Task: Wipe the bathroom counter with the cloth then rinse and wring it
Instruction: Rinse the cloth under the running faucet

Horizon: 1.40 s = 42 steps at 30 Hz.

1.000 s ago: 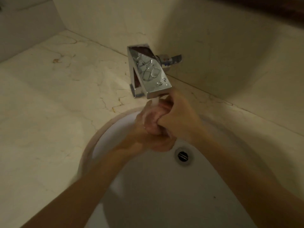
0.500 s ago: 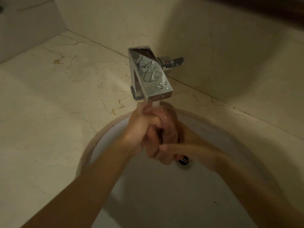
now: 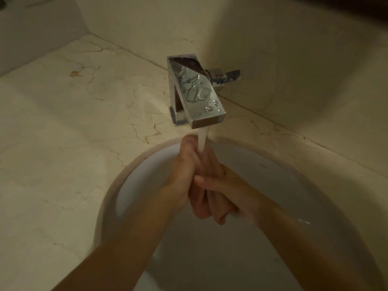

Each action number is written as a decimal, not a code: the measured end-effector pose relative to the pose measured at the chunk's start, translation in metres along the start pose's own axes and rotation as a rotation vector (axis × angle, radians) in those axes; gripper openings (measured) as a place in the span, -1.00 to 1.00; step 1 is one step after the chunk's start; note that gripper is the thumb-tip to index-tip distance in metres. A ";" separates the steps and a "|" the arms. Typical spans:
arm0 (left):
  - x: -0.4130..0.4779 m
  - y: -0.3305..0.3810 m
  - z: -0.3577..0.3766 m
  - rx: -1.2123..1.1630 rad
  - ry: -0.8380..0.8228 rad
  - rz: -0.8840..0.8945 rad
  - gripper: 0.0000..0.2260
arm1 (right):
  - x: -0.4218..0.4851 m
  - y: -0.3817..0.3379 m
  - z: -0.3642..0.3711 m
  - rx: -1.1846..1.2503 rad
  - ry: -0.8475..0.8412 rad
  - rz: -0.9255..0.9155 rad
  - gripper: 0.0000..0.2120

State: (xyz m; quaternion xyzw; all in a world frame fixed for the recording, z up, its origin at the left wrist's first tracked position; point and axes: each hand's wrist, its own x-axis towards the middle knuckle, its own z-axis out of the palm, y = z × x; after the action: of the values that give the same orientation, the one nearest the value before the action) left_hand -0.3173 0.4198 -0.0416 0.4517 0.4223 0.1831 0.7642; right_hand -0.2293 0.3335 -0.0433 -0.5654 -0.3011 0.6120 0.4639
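Note:
My left hand (image 3: 185, 171) and my right hand (image 3: 228, 192) are pressed palm to palm over the white sink basin (image 3: 273, 185). Their fingers point up into the water stream (image 3: 202, 141) that runs from the chrome faucet (image 3: 197, 95). The right thumb lies across the edge of my left hand. No cloth shows plainly. A rounded brownish mass hangs below the joined palms, and I cannot tell whether it is fingers or fabric. The beige marble counter (image 3: 73, 143) spreads to the left of the basin.
The faucet's side lever (image 3: 230, 75), with red and blue marks, points right near the back wall (image 3: 273, 49). A raised ledge (image 3: 31, 32) borders the counter at the far left. Water drops sit on the spout's top.
The hands shifted from one wrapped over the other to lying flat against each other. They slid lower in the basin, so the stream below the spout is exposed.

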 end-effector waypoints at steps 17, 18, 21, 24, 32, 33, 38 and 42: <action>0.002 0.024 -0.023 -0.156 -0.283 0.094 -0.74 | 0.009 0.003 0.010 0.585 -0.093 0.096 -0.51; 0.004 0.024 -0.021 -0.085 -0.262 0.118 -0.80 | 0.006 0.002 0.007 0.541 -0.063 0.059 -0.47; 0.007 0.027 -0.014 -0.022 -0.203 0.130 -0.90 | -0.007 -0.011 0.004 0.143 -0.081 0.031 -0.29; 0.011 0.030 -0.006 -0.012 -0.122 0.132 -0.84 | -0.006 -0.025 0.004 -0.210 -0.012 0.135 -0.79; 0.023 0.024 0.009 0.259 0.151 0.214 -0.83 | 0.016 -0.016 0.019 -0.543 0.170 0.169 -0.88; 0.024 0.023 0.013 0.299 0.189 0.244 -0.79 | 0.017 -0.013 0.016 -0.616 0.185 0.150 -0.89; 0.025 0.025 0.018 0.532 0.288 0.328 -0.79 | 0.016 -0.012 0.015 -0.821 0.245 0.047 -0.94; 0.020 0.029 0.006 0.465 0.163 0.307 -0.77 | 0.015 -0.013 0.014 -0.578 0.187 0.020 -0.66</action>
State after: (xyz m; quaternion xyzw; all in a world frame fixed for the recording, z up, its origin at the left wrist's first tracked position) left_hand -0.2976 0.4447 -0.0252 0.6572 0.4395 0.2308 0.5672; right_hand -0.2388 0.3541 -0.0349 -0.7307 -0.4131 0.4507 0.3037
